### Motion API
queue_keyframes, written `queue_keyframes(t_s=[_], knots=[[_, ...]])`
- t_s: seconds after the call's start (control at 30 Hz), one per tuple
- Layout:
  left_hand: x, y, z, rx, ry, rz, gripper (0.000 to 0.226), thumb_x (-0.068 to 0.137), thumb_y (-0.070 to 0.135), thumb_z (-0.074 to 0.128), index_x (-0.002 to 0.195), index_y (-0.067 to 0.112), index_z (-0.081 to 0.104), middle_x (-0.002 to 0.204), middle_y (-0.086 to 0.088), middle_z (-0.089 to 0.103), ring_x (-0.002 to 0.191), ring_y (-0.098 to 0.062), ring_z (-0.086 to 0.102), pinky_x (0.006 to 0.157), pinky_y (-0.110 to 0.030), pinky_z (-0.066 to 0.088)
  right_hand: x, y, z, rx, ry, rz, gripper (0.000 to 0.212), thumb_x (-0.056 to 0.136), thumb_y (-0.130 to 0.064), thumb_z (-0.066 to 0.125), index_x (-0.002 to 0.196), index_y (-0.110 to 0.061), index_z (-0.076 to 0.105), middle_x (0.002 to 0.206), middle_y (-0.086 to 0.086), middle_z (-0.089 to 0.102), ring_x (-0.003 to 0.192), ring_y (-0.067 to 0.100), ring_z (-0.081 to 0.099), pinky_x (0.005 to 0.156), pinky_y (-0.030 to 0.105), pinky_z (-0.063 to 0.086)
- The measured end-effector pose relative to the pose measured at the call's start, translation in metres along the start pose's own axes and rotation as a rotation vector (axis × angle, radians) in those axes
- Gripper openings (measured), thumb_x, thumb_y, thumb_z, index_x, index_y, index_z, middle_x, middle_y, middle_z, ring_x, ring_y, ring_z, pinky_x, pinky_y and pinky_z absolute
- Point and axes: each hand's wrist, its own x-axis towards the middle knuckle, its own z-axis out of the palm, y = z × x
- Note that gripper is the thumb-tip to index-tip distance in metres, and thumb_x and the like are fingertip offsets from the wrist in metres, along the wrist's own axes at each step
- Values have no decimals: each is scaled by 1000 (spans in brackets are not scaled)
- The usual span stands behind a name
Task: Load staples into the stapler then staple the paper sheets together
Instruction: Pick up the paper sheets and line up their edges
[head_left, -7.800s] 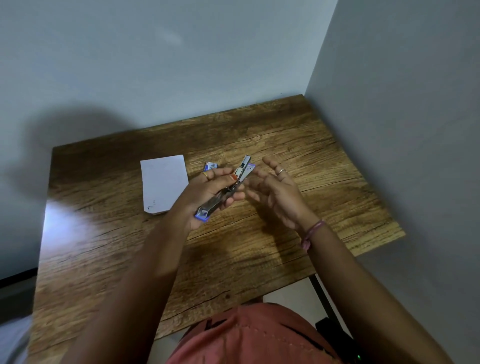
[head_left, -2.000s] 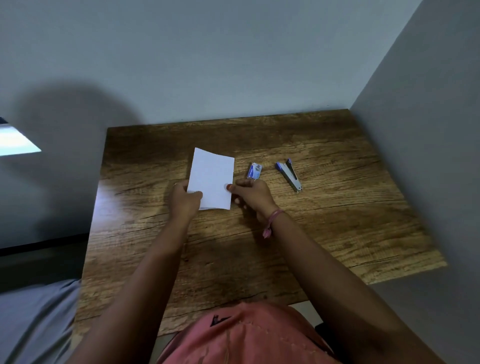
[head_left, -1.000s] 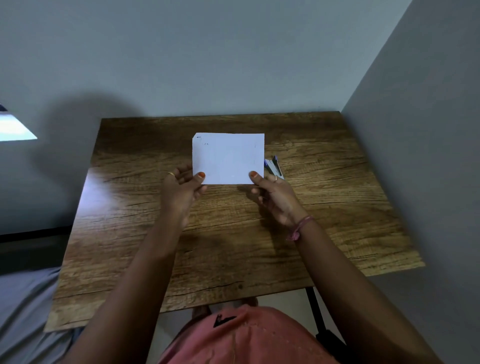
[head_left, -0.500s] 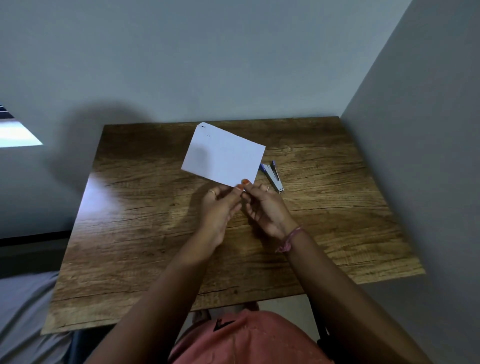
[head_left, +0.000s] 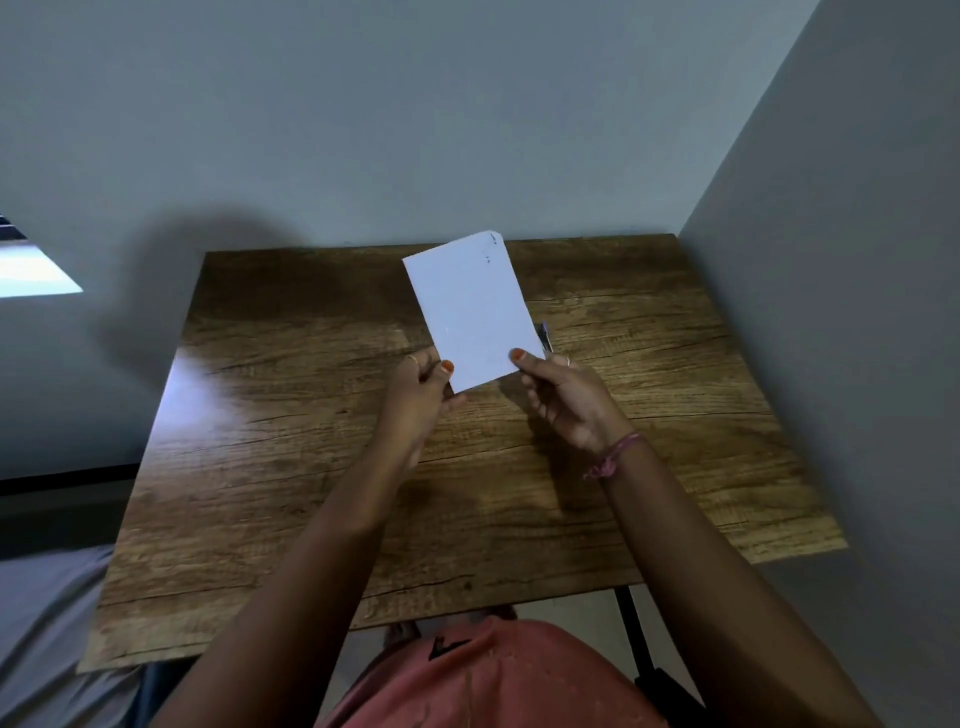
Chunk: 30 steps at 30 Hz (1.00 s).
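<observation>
The white paper sheets (head_left: 475, 306) are lifted above the wooden table (head_left: 311, 467), upright with the long side pointing away from me. My left hand (head_left: 422, 395) pinches the near left corner. My right hand (head_left: 563, 397) pinches the near right corner with the thumb on top. Only a small blue and metal tip of the stapler (head_left: 545, 336) shows past the paper's right edge, on the table behind my right hand. The staple box is hidden behind the sheets.
The table stands in a corner, with a grey wall (head_left: 415, 130) behind and another wall (head_left: 841, 312) close on the right. A black table leg (head_left: 631, 634) shows below the near edge. My lap in a red garment (head_left: 493, 680) is at the bottom.
The sheets have been turned from a tilted, sideways position to lengthwise. My hands, close together at one corner half a second ago, now hold the two near corners apart.
</observation>
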Motion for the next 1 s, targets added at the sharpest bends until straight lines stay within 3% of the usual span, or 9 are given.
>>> queue_keyframes(t_s=[0.07, 0.17, 0.27, 0.37, 0.43, 0.53, 0.7, 0.8, 1.0], knots=[[4, 2, -4, 44, -2, 1, 28, 98, 9, 47, 125, 8, 55, 121, -2, 61, 109, -19, 61, 85, -32, 56, 1, 0, -2, 33, -15, 14, 4, 80, -11, 73, 82, -12, 70, 67, -3, 63, 57, 2, 58, 50, 12, 48], [11, 6, -10, 109, 15, 8, 25, 97, 11, 48, 120, 9, 58, 124, -8, 62, 106, -21, 62, 89, -38, 56, 3, 5, -2, 122, -40, 44, 14, 85, -10, 67, 98, -6, 67, 71, 0, 67, 61, 4, 64, 54, 14, 52], [14, 8, -15, 87, 48, 4, 19, 98, 15, 49, 113, 10, 59, 116, -9, 64, 99, -19, 63, 91, -38, 55, -1, 8, 2, 229, -58, 70, 10, 89, -4, 60, 98, -5, 65, 76, 4, 72, 66, 7, 69, 60, 16, 55], [11, 9, -13, -166, 47, -25, 24, 96, 30, 52, 108, 11, 61, 94, -4, 68, 83, -13, 66, 84, -33, 56, -2, 9, 9, 385, -64, 73, 10, 90, 1, 57, 96, -2, 64, 80, 8, 74, 72, 12, 72, 63, 19, 57], [6, 4, -3, -236, 9, -23, 27, 92, 35, 57, 107, 14, 62, 96, -3, 69, 87, -14, 67, 80, -29, 54, -3, 11, 17, 450, -95, 77, 10, 89, 2, 57, 97, 3, 63, 84, 13, 74, 76, 16, 73, 67, 21, 58], [-6, -10, 19, -257, -33, 6, 27, 87, 27, 66, 110, 11, 64, 108, -6, 70, 102, -18, 67, 87, -31, 54, -7, 14, 30, 482, -160, 94, 12, 90, 2, 55, 98, 6, 64, 88, 16, 73, 78, 15, 72, 70, 20, 58], [-5, -12, 30, -388, 95, 29, 7, 90, 17, 63, 90, 12, 67, 88, -2, 71, 83, -12, 67, 76, -24, 55, -11, 16, 37, 293, -141, 122, 6, 87, -10, 64, 89, -9, 70, 81, 0, 63, 60, 3, 54, 54, 11, 46], [-2, -6, 28, -382, 101, 42, 11, 93, 11, 58, 85, 11, 65, 83, 1, 69, 76, -7, 67, 70, -18, 55, -10, 16, 35, 213, -147, 100, 4, 86, -8, 66, 85, -11, 69, 77, -2, 63, 54, 1, 51, 48, 9, 42], [3, -3, 21, -213, 90, 88, 17, 94, 11, 55, 104, 1, 65, 93, -5, 69, 80, -8, 67, 69, -15, 56, -8, 13, 35, 83, -94, 12, 4, 82, -9, 70, 86, -10, 70, 73, -4, 65, 60, 2, 49, 49, 10, 39]])
